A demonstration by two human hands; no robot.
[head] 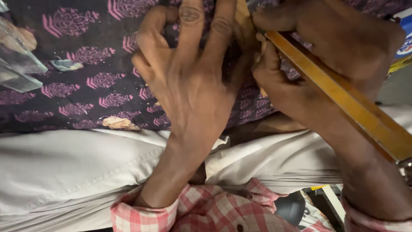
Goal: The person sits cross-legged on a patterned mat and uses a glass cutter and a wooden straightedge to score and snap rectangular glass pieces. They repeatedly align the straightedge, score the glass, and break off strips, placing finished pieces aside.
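Dark purple-print cloth (86, 81), left hand (189, 81) splayed flat, right hand (326, 56) grip round yellow tool handle (343, 99).

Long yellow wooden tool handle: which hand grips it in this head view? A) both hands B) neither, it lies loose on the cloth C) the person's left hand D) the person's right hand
D: the right hand is closed around the long yellow wooden tool handle, while the left hand presses spread fingers on the dark purple patterned cloth.
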